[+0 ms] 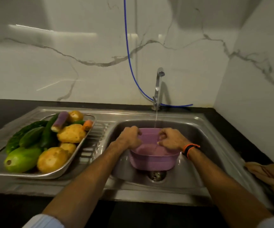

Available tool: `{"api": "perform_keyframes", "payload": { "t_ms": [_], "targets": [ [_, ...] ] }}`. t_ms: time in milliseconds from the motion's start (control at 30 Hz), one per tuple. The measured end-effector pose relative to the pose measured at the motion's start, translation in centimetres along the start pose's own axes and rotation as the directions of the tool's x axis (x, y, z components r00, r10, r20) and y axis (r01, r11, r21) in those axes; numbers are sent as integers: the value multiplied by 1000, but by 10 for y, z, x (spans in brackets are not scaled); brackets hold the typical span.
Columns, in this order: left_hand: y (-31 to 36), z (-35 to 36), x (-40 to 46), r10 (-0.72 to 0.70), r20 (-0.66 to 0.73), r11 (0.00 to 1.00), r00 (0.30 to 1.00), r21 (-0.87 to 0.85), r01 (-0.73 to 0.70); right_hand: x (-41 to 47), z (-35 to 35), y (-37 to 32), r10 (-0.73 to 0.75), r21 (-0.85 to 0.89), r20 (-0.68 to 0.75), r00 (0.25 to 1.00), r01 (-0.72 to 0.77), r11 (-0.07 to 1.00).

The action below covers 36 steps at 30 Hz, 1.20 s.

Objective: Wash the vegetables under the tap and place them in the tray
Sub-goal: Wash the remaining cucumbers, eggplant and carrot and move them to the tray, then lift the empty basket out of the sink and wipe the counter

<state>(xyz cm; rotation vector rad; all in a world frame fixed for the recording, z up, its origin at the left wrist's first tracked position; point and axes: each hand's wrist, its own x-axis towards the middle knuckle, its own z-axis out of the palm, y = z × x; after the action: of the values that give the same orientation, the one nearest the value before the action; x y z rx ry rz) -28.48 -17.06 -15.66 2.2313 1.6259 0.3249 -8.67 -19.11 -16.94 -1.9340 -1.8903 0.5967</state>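
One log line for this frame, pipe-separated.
hands: left hand and right hand grip pink basket rim | tap: running into basket | tray: vegetables piled

- No writing, label, brand, number or sign can be read anywhere around the sink (198, 127).
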Motion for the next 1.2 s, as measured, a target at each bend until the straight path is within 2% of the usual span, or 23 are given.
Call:
{"api": "perform_keyframes", "payload": {
  "t_ms": [133, 233, 300, 333, 400, 500, 567, 667, 800, 900, 967, 1033, 1100, 1200],
  "targets": [
    [3, 31, 25, -8, 104, 1000, 995, -3, 8, 8, 3, 29, 31, -118, 36, 999, -27, 993],
    [2, 50, 39, -16, 121, 1000, 993, -7, 17, 20, 12, 37, 40, -223, 129, 991, -10, 975],
    [-3, 63, 45, -16, 139, 1000, 990, -1, 16, 34, 19, 39, 36, -250, 128, 991, -2, 968],
    [-5, 67, 48, -17, 160, 1000, 987, -4, 18, 41, 19, 38, 30, -227, 62, 998, -15, 974],
    [-10, 71, 55, -25, 188, 999, 982, -17, 29, 59, 16, 33, 37, -133, -161, 986, -59, 989],
    [-11, 71, 66, -28, 154, 999, 988, -36, 35, 87, 1, 16, 39, -38, -411, 911, -60, 997],
    [-10, 71, 70, -18, 133, 998, 991, -60, 26, 107, -12, 1, 23, -61, -474, 880, -60, 996],
    [-10, 72, 72, -8, 115, 997, 993, -76, 17, 132, -27, -14, -25, -184, -528, 849, -86, 979],
    [-10, 74, 73, 5, 101, 995, 995, -103, 5, 153, -31, -24, -129, -396, -521, 844, -105, 912],
    [-8, 76, 74, 4, 107, 992, 994, -127, 10, 165, -31, -33, -128, -428, -557, 821, -152, 891],
    [-8, 77, 74, 1, 108, 990, 994, -142, 14, 176, -31, -34, -76, -363, -583, 809, -175, 915],
    [-8, 77, 74, 2, 110, 989, 994, -145, 14, 178, -34, -32, 55, -123, -589, 806, -156, 980],
    [-10, 76, 74, -2, 107, 990, 994, -137, 17, 174, -37, -27, 132, 87, -532, 836, -101, 991],
    [-10, 72, 74, -22, 107, 991, 994, -128, 36, 154, -35, -17, 193, 256, -405, 894, -92, 962]
  ]
}}
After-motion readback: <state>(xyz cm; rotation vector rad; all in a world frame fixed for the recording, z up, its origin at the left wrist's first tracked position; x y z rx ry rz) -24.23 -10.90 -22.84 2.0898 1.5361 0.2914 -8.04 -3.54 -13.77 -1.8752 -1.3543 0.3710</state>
